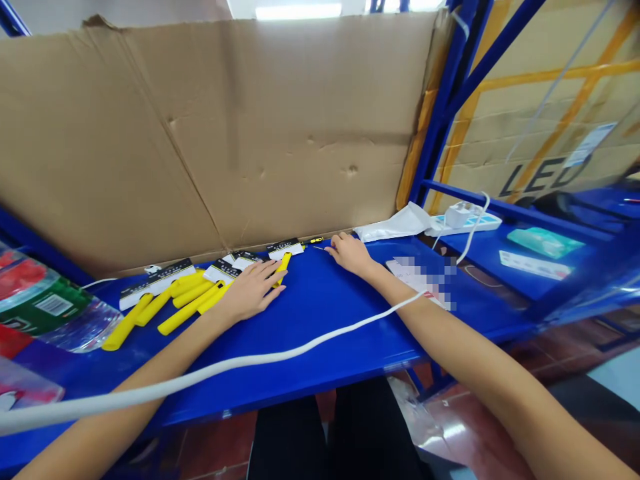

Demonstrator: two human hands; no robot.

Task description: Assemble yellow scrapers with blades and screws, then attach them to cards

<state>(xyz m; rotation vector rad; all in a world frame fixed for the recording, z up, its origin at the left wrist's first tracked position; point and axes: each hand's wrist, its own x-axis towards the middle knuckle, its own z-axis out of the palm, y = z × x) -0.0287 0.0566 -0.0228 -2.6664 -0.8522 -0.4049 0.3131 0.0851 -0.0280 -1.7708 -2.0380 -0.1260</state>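
Observation:
My left hand [253, 288] lies flat, palm down and fingers stretched, over several yellow tubes and black-and-white cards. One yellow tube [283, 268] stands out beside its fingers; whatever is under the palm is hidden. More yellow tubes [189, 319] are heaped to its left, next to a long printed card [157, 283]. My right hand [349, 253] rests near the back of the blue shelf [320, 303], fingers curled together. From its fingertips a thin rod [319, 248] sticks out to the left. A small yellow-and-black piece [316, 240] lies just behind that rod.
A cardboard panel [280, 133] closes off the back. In front, a white cable [280, 359] crosses over both forearms. At left is a large plastic bottle [55, 303]. A white pouch [395, 223] and a power strip [480, 223] lie at right, by a blue post [447, 100].

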